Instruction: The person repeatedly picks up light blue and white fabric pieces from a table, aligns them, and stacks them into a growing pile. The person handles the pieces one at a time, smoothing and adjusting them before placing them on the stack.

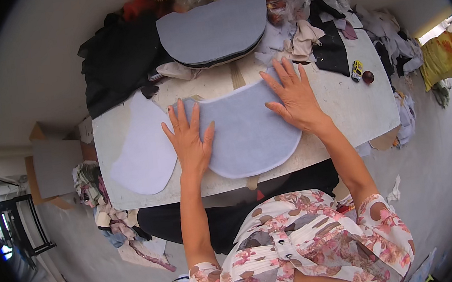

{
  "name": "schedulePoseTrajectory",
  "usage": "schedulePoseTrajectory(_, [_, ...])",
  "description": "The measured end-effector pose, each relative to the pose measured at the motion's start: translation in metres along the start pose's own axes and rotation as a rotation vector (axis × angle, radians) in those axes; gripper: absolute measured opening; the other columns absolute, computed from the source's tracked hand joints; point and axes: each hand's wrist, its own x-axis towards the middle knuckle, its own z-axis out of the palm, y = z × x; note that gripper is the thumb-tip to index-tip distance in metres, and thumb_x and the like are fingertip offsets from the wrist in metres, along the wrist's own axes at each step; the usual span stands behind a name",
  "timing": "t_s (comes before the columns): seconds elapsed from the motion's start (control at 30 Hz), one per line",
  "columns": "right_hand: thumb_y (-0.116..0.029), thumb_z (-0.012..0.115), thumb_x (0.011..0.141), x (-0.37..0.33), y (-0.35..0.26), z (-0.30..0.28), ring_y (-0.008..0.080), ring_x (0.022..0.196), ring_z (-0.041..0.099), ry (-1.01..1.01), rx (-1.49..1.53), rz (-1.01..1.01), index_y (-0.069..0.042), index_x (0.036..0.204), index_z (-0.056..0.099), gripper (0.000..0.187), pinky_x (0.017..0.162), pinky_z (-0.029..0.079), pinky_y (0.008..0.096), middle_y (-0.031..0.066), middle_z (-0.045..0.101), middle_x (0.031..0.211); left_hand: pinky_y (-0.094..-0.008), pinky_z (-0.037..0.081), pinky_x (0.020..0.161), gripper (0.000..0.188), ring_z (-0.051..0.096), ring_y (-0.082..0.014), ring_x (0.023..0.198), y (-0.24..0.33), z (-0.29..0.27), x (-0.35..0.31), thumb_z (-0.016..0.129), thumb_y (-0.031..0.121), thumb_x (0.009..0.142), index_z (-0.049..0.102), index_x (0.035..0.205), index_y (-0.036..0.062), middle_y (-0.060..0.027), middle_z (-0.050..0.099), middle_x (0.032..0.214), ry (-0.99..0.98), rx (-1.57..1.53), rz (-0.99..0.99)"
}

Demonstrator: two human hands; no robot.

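A half-moon piece of grey-blue fabric (pixel 247 133) with a pale edge lies flat on the table in front of me. On its left end rests my left hand (pixel 188 139), fingers spread and holding nothing. My right hand (pixel 294 98) lies flat with fingers apart across its upper right corner. A white cut piece (pixel 144 149) lies just left of my left hand. Beyond both hands sits a stack of similar grey half-moon pieces (pixel 214 26), with a dark layer showing under its top piece.
The pale worktable (pixel 374 109) carries black cloth (pixel 119 64) at the far left and fabric scraps (pixel 303 39) with clear plastic at the back right. A small yellow toy car (pixel 357 70) and a dark red ball (pixel 368 77) are near the right edge. Cloth scraps (pixel 116 224) lie on the floor at left.
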Motion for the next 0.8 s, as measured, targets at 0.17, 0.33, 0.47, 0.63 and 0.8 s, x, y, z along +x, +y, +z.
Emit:
schedulePoseTrajectory(0.17, [-0.049,0.052,0.090,-0.004,0.003,0.009,0.0350,0.143,0.014,-0.043,-0.045,0.014,-0.016,0.141,0.042,0.061,0.113,0.009,0.0571,0.0163,0.024,0.152,-0.0602,0.005,0.111,0.058,0.015,-0.0377,0.142,-0.001,0.005,0.000,0.053,0.045,0.090,0.047,0.139,0.0142,-0.0138,0.026,0.153,-0.081,-0.015,-0.029])
schedulePoseTrajectory(0.33, [-0.034,0.067,0.082,0.037,-0.012,-0.019,0.0324,0.122,0.044,0.288,0.121,-0.040,-0.010,0.113,0.061,0.039,0.099,0.035,0.0490,0.0147,0.055,0.120,-0.0596,0.005,0.111,0.059,0.014,-0.0376,0.143,-0.001,-0.004,0.001,0.054,0.043,0.090,0.045,0.140,0.0140,-0.0153,0.025,0.153,-0.052,-0.075,-0.027])
schedulePoseTrajectory(0.47, [-0.022,0.074,0.075,0.132,-0.036,-0.007,0.0247,0.078,0.061,0.418,0.393,-0.121,-0.005,0.085,0.067,0.020,0.071,0.047,0.0381,0.0063,0.065,0.081,-0.0580,0.007,0.111,0.057,0.016,-0.0372,0.142,0.001,-0.022,0.004,0.055,0.041,0.091,0.045,0.139,0.0121,-0.0160,0.028,0.151,0.197,-0.144,-0.056])
schedulePoseTrajectory(0.63, [-0.015,0.070,0.076,0.195,-0.040,0.026,0.0278,0.082,0.060,0.302,0.248,-0.179,-0.006,0.081,0.066,0.011,0.071,0.047,0.0404,0.0085,0.064,0.082,-0.0467,0.026,0.110,0.045,0.038,-0.0336,0.134,0.008,-0.030,0.023,0.056,0.031,0.094,0.051,0.132,0.0076,-0.0142,0.051,0.136,0.338,-0.533,-0.113])
schedulePoseTrajectory(0.8, [-0.011,0.067,0.075,0.192,-0.029,0.029,0.0294,0.081,0.060,0.275,0.289,-0.225,-0.005,0.079,0.064,0.007,0.069,0.047,0.0411,0.0098,0.064,0.081,-0.0382,0.048,0.095,0.045,0.056,-0.0258,0.114,0.011,-0.017,0.065,0.054,0.033,0.097,0.052,0.120,-0.0060,-0.0188,0.062,0.112,0.119,-1.625,-0.596])
